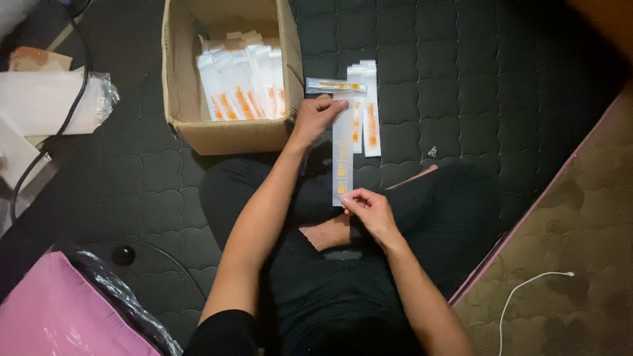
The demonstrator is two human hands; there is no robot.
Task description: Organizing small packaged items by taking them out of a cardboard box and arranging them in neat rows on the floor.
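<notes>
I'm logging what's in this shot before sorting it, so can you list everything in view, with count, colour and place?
Long packet: one, white with orange marks, held at both ends between the hands.
Loose packets: a few, white and orange, on the mattress right of the box.
Cardboard box: one, brown, top centre, holding many more such packets.
Quilted mattress: one, dark, under everything.
Pink bag: one, bottom left.
White cable: one, on the beige floor, bottom right.
Black cable: one, left.
White papers: a few, top left.
Left hand: grips the packet's far end.
Right hand: pinches its near end.
</notes>
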